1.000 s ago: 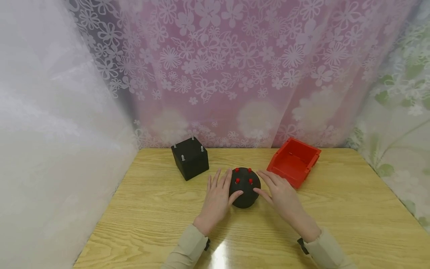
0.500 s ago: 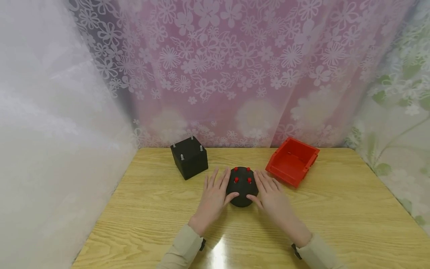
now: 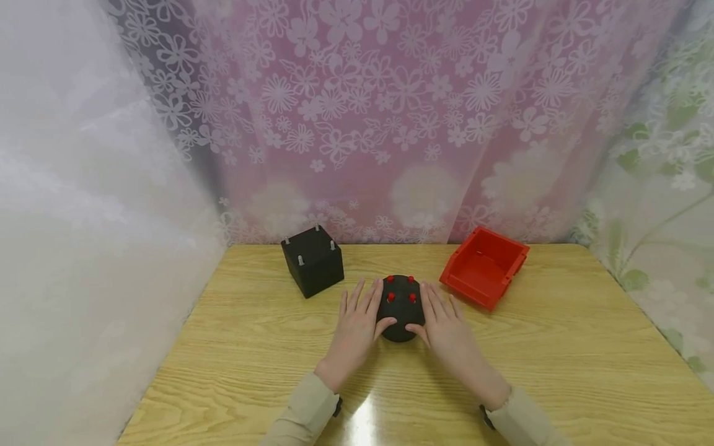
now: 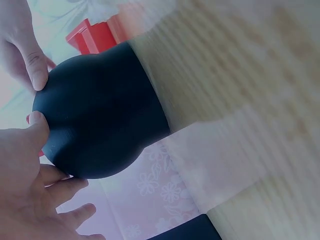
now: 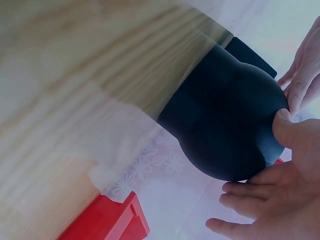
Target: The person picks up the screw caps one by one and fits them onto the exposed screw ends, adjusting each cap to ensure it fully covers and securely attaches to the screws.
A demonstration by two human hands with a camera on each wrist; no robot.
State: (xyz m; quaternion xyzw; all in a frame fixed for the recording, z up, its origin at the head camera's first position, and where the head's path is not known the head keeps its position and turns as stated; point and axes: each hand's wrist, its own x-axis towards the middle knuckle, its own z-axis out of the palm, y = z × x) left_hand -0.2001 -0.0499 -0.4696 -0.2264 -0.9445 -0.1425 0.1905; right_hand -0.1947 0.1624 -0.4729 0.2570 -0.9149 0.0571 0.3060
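Note:
A black, bulbous piece [image 3: 399,314] with several red pegs [image 3: 413,297] on its upper face stands on the table between both hands. Its smooth swollen body and narrower straight-sided base show in the left wrist view. My left hand [image 3: 354,331] lies along its left side, fingers mostly straight, thumb on the near face. On the opposite side, my right hand [image 3: 453,334] touches it with extended fingers and thumb. The thumbs are close together but apart. In the right wrist view, the lower fingers of the right hand [image 5: 280,200] spread away from the piece.
A black cube [image 3: 313,263] with several silvery pegs upright on top stands at the back left. The red open bin [image 3: 485,272] sits at the back right. Flowered curtains [image 3: 357,124] hang behind the wooden table [image 3: 234,359].
My right hand has closed in from the right and now touches the black piece, which has shifted slightly left. My left hand stays on its left side.

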